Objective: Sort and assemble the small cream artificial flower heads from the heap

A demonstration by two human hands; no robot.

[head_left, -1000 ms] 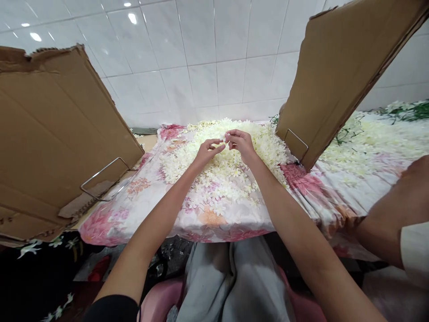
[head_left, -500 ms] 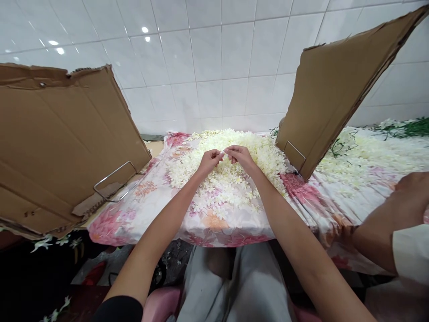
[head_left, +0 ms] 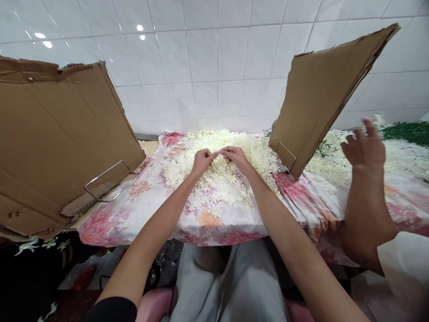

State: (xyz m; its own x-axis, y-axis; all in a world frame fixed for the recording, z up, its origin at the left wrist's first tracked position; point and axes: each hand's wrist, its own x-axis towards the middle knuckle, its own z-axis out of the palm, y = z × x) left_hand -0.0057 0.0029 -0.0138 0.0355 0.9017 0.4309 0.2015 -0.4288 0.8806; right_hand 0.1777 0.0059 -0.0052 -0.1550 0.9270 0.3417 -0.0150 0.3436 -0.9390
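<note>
Both of my hands meet at the fingertips above a wide pile of small pale flowers [head_left: 234, 176]. My left hand [head_left: 203, 161] is closed, thumb and fingers pinched together. My right hand [head_left: 234, 156] pinches at the same spot, its fingertips touching or nearly touching the left ones. Whatever sits between the fingertips is too small to make out. Beneath the pile lies a floral cloth [head_left: 134, 214] in white, pink and orange.
A cardboard panel [head_left: 63, 138] with a wire stand is at the left, another cardboard panel [head_left: 318, 94] at the right. Beyond it a person's hand [head_left: 367, 150] is raised near more flowers and green stems [head_left: 405, 133]. A tiled wall [head_left: 204, 53] stands behind.
The other person's hand at the right has risen from the table edge over the flowers. The whole view has shifted slightly; my hands remain together at the fingertips.
</note>
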